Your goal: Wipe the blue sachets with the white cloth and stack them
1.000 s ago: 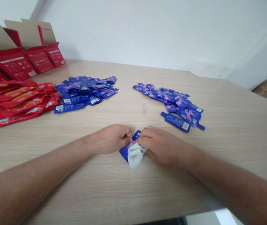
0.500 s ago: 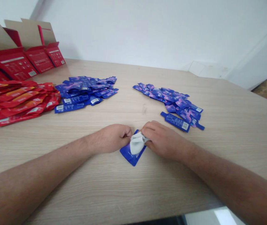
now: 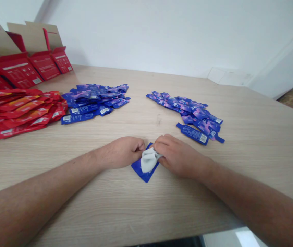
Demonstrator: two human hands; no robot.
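Head view: left hand [image 3: 128,152] curled, thumb side at the left edge of a blue pouch [image 3: 145,175]; whether it pinches the pouch, cannot tell. Right hand [image 3: 178,156] grasping a bunched white cloth [image 3: 148,162] over the pouch. Pouch lies on the bench [image 3: 105,206], between the hands. Beyond: left pouch heap [image 3: 92,97], right pouch heap [image 3: 184,106], both blue-purple. Far left: red packets [image 3: 25,111], open red boxes [image 3: 20,72].

Smooth plastic-looking sachet [image 3: 146,176], soft matt cloth [image 3: 148,160], wood-grain tabletop [image 3: 110,206], cardboard boxes [image 3: 19,71]
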